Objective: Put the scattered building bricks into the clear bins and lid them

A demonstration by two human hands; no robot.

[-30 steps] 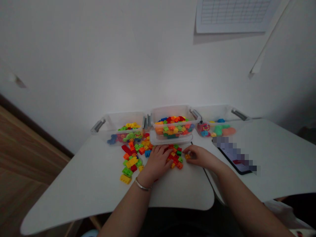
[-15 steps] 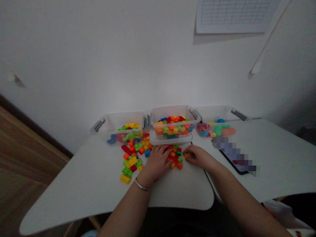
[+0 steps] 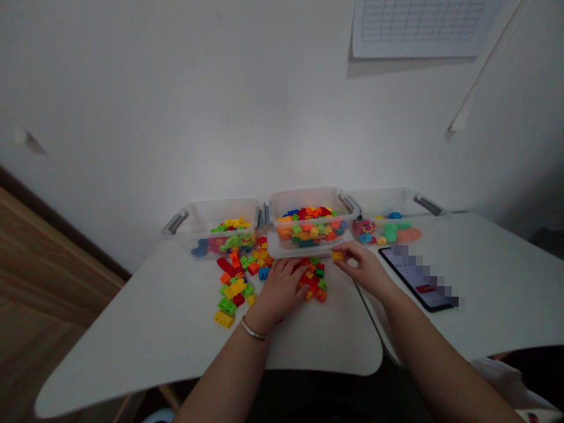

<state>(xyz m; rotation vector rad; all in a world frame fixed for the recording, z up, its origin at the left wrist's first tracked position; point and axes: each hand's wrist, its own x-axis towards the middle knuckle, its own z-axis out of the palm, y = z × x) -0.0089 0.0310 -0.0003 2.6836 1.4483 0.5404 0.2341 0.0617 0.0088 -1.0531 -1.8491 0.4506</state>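
Note:
My right hand [image 3: 363, 267] pinches a small yellow toy brick [image 3: 337, 257] between thumb and fingertips, in front of the middle box's right corner. My left hand [image 3: 284, 288], a bracelet at its wrist, lies with fingers stretched out and thumb apart at the left side of a small group of bricks [image 3: 316, 284] in red, orange and green. What lies under its palm is hidden. Left of that hand, a loose heap of bricks [image 3: 235, 288] in yellow, green, red, orange and blue spreads over the white table [image 3: 167, 329].
Along the wall stand three clear boxes: a left box [image 3: 220, 207] and a middle box [image 3: 304, 197] with bricks, and a right box [image 3: 383, 197] with larger coloured toys. A white lid [image 3: 282, 252] is under the middle box. At right lies a phone [image 3: 409, 279].
My right hand has risen and moved away from me with the yellow brick, towards the middle box. My left hand has stayed almost still.

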